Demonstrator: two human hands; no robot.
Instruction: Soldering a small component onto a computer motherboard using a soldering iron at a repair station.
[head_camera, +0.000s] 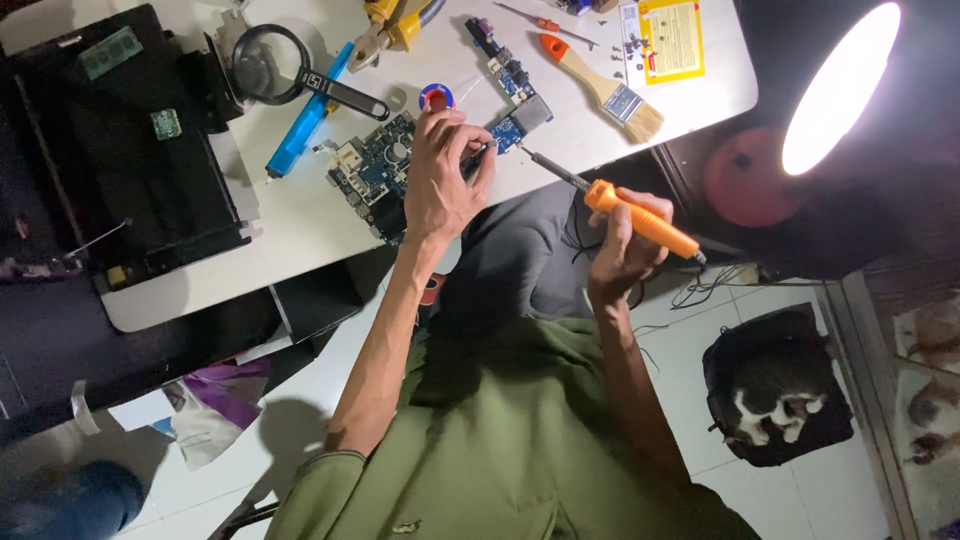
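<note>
A blue circuit board (372, 170) lies at the near edge of the white table (300, 215). My left hand (442, 175) rests over the board, its fingers pinched on a small dark tool (479, 157) that I cannot identify. My right hand (622, 240) grips the orange soldering iron (645, 222) by its handle. The iron's metal tip (524, 153) points toward the board's right end, beside a silver metal part (531, 113). A small blue and red spool (437, 96) sits just beyond my left fingers.
On the table are a magnifying glass (272, 66), a blue tool (306, 124), a paint brush (606, 90), yellow pliers (388, 24), a screwdriver (546, 23), a yellow sheet (671, 38) and an opened black laptop (110, 150). A bright lamp (838, 92) shines at right. A cat (772, 398) lies on the floor.
</note>
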